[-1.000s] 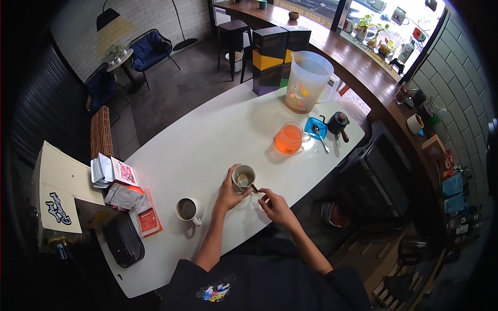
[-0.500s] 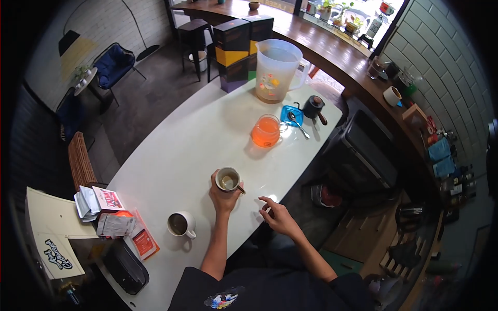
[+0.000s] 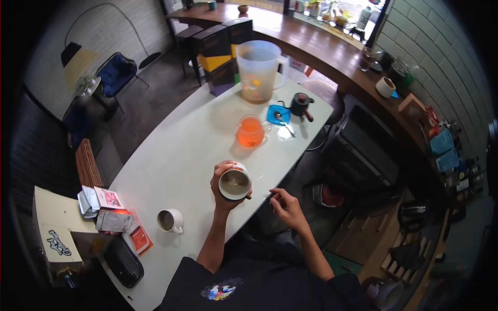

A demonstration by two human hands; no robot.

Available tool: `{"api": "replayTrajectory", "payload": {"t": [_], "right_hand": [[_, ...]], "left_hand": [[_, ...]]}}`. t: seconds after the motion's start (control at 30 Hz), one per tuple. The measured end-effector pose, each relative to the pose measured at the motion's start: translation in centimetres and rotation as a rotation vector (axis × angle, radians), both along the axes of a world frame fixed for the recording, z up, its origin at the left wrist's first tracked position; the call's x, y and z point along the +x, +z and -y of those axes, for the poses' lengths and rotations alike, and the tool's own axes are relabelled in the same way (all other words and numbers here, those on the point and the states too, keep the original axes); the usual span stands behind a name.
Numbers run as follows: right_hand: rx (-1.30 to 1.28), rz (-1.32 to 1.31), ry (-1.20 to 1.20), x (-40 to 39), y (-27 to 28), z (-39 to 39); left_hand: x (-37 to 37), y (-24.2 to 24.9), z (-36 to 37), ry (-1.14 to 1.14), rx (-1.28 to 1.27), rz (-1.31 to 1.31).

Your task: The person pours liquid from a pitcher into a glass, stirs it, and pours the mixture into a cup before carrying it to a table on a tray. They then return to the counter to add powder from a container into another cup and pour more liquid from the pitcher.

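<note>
My left hand (image 3: 216, 189) is wrapped round a mug (image 3: 235, 184) held above the white table (image 3: 192, 145). Its mouth tips up toward me, showing a pale inside with a little liquid or residue at the bottom. My right hand (image 3: 288, 210) hovers past the table's near edge, fingers loosely bent and apart, holding nothing. A second white mug (image 3: 170, 221), with dark contents, stands on the table left of my left forearm. Farther up the table, a glass server (image 3: 250, 132) contains orange liquid.
Behind the server stands a large translucent pitcher (image 3: 258, 72). A blue tray (image 3: 278, 115) with a spoon lies beside a small dark pot (image 3: 301, 104). Dark boxes (image 3: 218, 52) stack at the far edge. Packets (image 3: 114, 220) and a black case (image 3: 123, 262) sit left.
My left hand has raised the mug and tilted its mouth toward me. My right hand has shifted slightly right. The whole view has shifted a little.
</note>
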State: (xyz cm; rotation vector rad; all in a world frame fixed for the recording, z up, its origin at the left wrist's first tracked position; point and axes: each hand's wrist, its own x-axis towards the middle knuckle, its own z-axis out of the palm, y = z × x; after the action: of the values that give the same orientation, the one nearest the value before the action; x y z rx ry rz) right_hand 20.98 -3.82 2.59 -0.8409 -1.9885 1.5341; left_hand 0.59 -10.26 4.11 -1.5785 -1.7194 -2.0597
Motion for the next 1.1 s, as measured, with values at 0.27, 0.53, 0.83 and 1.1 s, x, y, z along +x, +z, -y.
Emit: {"api": "replayTrajectory", "payload": {"t": [0.27,0.53,0.83,1.1], "right_hand": [[-0.109,-0.141,-0.243,10.6,2.3,-5.0],[-0.031,-0.277,-0.464,20.7,2.4,-5.9],[-0.012,-0.308,-0.724,30.9,0.1,-5.2],[-0.108,-0.300,-0.895,31.8,-1.9,-8.5]], "left_hand": [[10.1,3.6,-8.3,-0.265,0.012,-0.136],[21.4,2.7,-14.5,-0.898,-0.294,0.181],[33.7,2.2,-17.2,-1.180,-0.368,0.104],[35.5,0.2,-22.0,-1.288,-0.478,0.140]]}}
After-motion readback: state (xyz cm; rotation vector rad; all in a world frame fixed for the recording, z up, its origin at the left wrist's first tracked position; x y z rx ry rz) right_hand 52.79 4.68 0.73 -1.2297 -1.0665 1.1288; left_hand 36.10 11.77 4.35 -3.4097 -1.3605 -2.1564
